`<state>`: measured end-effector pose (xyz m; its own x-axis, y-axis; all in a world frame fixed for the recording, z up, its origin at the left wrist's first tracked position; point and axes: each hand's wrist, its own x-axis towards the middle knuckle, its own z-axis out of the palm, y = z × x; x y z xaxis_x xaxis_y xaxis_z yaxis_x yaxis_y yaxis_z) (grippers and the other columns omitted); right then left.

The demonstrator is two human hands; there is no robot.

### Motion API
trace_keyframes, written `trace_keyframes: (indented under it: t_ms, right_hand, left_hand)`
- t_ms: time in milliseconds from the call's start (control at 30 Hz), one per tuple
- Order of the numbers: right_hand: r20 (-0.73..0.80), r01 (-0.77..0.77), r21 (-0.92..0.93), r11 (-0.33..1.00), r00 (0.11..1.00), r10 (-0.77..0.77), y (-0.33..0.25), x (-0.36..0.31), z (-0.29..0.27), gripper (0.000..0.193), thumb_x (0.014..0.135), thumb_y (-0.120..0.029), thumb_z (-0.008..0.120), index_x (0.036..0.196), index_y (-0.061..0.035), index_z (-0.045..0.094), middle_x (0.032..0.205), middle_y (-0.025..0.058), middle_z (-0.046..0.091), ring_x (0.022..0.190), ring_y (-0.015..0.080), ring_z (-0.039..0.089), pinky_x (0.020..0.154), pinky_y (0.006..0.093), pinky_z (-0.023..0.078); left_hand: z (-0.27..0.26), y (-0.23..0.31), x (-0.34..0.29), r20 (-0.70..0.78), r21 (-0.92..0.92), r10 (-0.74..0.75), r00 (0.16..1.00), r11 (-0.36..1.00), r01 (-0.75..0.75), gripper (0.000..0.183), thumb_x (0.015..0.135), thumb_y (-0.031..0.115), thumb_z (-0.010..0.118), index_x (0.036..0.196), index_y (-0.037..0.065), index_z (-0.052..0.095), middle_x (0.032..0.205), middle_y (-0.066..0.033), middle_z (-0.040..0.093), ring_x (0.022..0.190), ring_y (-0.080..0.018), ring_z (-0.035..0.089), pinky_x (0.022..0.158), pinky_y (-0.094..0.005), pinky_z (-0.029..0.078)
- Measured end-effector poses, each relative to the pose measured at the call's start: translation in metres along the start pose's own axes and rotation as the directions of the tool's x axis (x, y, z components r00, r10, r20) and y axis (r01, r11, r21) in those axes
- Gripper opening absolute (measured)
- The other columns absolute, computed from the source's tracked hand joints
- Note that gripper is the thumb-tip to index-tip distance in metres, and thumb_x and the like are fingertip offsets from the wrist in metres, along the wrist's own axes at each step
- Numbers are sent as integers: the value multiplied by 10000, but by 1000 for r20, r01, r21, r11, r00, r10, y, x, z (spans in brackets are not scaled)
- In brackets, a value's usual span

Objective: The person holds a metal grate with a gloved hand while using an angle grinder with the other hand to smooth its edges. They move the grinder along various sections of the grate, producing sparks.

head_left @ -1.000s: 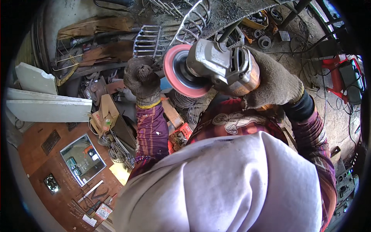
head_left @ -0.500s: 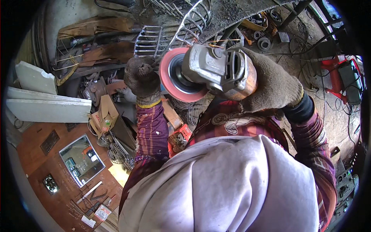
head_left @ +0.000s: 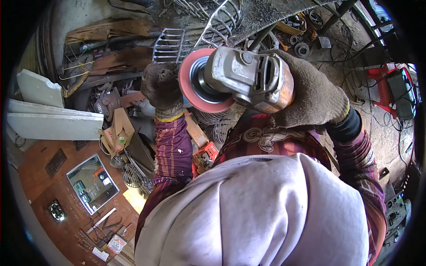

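My right hand, in a brown knit glove, is wrapped round the body of an angle grinder. Its reddish disc faces left, with the rim close to the near side of a metal grille. This grille has parallel bars and a curved barred section rising to the right. Whether the disc touches it cannot be told, since the tool covers that spot. My left hand, gloved too, is closed at the grille's near edge, left of the disc; its fingertips are hidden.
A dark worktable lies beyond the grille. Pale boards lean at the left, near an open cardboard box. A brown board bears a mirror-like panel and hand tools. Cables and a red machine are at the right.
The grinder has shifted slightly left, and its disc is turned a little more into view. Thin orange sparks beside the grinder head no longer show. My left hand stays at the grille.
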<state>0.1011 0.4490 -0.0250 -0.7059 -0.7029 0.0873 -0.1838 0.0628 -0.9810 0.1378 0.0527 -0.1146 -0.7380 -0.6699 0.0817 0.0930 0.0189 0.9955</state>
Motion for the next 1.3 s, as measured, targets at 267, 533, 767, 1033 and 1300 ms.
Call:
trace_keyframes:
  t_ms: [267, 533, 767, 1033, 1300]
  right_hand:
    - [-112, 38, -46, 998, 993, -43, -2, -2, 2, 914, 566, -265, 906, 1331, 31, 504, 1201, 211, 656, 1107, 358, 655, 975, 419, 511]
    - [-27, -22, -70, 997, 999, 21, -6, -2, -3, 1048, 544, -220, 956, 1427, 0, 435, 1316, 162, 607, 1228, 258, 599, 1074, 398, 451]
    - [-15, -67, -93, 993, 998, 66, -8, -1, -4, 1056, 540, -209, 949, 1438, -14, 430, 1313, 171, 616, 1208, 275, 617, 1040, 399, 476]
    - [-66, -82, -142, 986, 995, 73, -11, -1, -3, 988, 562, -192, 934, 1410, -29, 454, 1274, 174, 642, 1175, 304, 642, 1011, 406, 496]
    - [-132, -65, -207, 976, 991, 38, -11, -3, -7, 964, 580, -193, 924, 1405, -22, 455, 1246, 181, 652, 1145, 304, 658, 990, 401, 507]
  left_hand:
    - [5, 9, 10, 401, 157, 297, 867, 910, -384, 329, 1041, 383, 463, 1017, 97, 625, 1032, -92, 667, 988, -261, 625, 979, -485, 473]
    - [17, 25, 12, 420, 145, 220, 880, 941, -305, 324, 1032, 386, 477, 954, 96, 599, 984, -81, 642, 960, -227, 598, 940, -467, 470]
    - [51, 54, -9, 456, 382, 532, 713, 607, -697, 248, 930, 246, 598, 838, 19, 635, 781, -131, 633, 701, -303, 621, 654, -390, 488]
    - [52, 55, 2, 494, 319, 530, 689, 627, -711, 323, 937, 326, 632, 839, 18, 636, 794, -141, 648, 715, -321, 643, 654, -401, 494]
    - [67, 68, 14, 449, 397, 734, 510, 348, -850, 307, 904, 319, 691, 843, 20, 661, 794, -153, 653, 729, -339, 656, 682, -429, 518]
